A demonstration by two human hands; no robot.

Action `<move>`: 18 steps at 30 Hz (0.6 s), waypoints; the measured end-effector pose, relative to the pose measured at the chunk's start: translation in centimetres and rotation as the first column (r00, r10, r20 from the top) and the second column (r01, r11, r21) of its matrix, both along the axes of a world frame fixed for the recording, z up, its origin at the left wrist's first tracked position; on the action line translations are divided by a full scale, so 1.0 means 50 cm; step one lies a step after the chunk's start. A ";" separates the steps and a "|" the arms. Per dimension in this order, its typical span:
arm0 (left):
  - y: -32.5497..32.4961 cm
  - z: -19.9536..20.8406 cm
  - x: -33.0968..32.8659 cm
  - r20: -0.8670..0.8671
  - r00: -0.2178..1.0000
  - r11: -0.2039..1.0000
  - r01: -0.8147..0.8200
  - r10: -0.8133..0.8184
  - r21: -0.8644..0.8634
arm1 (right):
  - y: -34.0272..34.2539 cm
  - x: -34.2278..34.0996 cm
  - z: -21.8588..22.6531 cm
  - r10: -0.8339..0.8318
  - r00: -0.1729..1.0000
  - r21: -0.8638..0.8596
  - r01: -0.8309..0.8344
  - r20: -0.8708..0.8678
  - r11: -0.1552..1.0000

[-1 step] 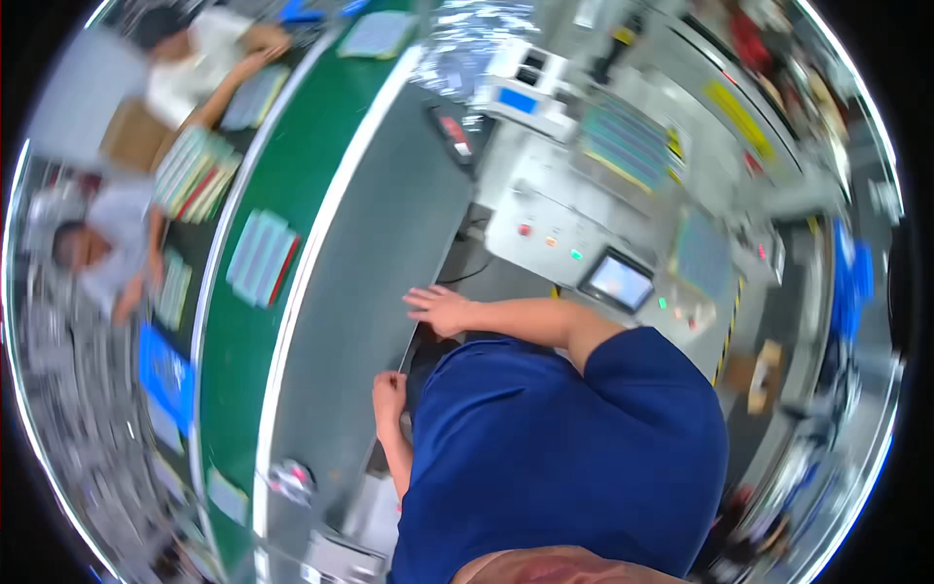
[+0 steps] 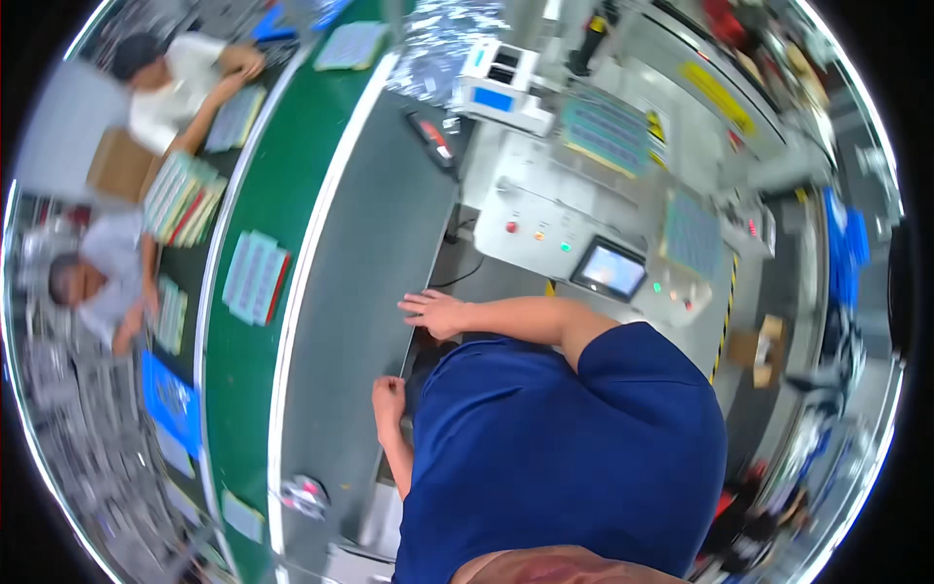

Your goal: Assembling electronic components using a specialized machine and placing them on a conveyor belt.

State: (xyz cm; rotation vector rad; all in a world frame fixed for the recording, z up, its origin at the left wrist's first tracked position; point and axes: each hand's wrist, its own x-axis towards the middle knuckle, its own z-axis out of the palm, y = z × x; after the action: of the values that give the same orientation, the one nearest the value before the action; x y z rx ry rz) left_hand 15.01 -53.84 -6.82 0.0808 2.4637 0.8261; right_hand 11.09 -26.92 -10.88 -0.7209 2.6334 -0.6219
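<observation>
My right hand (image 2: 433, 313) lies at the edge of the dark grey bench (image 2: 360, 224), palm down with its fingers spread and nothing in them. Closer to my body, my left hand (image 2: 389, 395) rests at the same edge with its fingers curled in. Whatever those fingers may hold is hidden. Beyond my right hand, a red-and-black tool (image 2: 433, 138) lies at the far end of the bench, its kind too blurred to tell.
Left of the bench runs a green conveyor belt (image 2: 282, 165) carrying a stack of striped panels (image 2: 257, 277). Two people sit beyond it. To the right stands a machine with a touchscreen (image 2: 609, 269) and coloured buttons. A roundish object (image 2: 305, 495) sits on the near bench.
The whole view has shifted slightly as my head moved. Both hands keep their places at the bench edge.
</observation>
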 end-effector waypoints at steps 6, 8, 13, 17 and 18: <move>-0.027 -0.053 -0.148 -0.011 0.962 0.961 0.274 -0.274 0.034 | -0.012 0.038 0.044 -0.288 0.931 0.041 0.286 0.224 0.957; -0.055 -0.086 -0.180 0.032 0.964 0.965 0.263 -0.263 0.008 | -0.021 0.065 0.044 -0.353 0.924 0.008 0.356 0.145 0.935; -0.046 -0.089 -0.249 0.098 0.943 0.935 0.329 -0.318 -0.132 | 0.009 0.133 0.033 -0.520 0.832 -0.157 0.549 0.191 0.821; 0.002 -0.097 -0.270 0.130 0.896 0.879 0.442 -0.424 -0.178 | 0.062 0.247 0.037 -0.753 0.594 -0.023 0.789 0.284 0.614; 0.014 -0.102 -0.272 0.151 0.870 0.858 0.490 -0.470 -0.155 | 0.075 0.278 0.044 -0.786 0.569 -0.032 0.814 0.241 0.579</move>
State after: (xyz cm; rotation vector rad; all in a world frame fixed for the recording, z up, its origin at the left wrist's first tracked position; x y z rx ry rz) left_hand 1.41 -53.13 -11.90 0.5463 2.2551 0.3644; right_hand 24.99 -23.15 -8.66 0.6006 2.6229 -1.0488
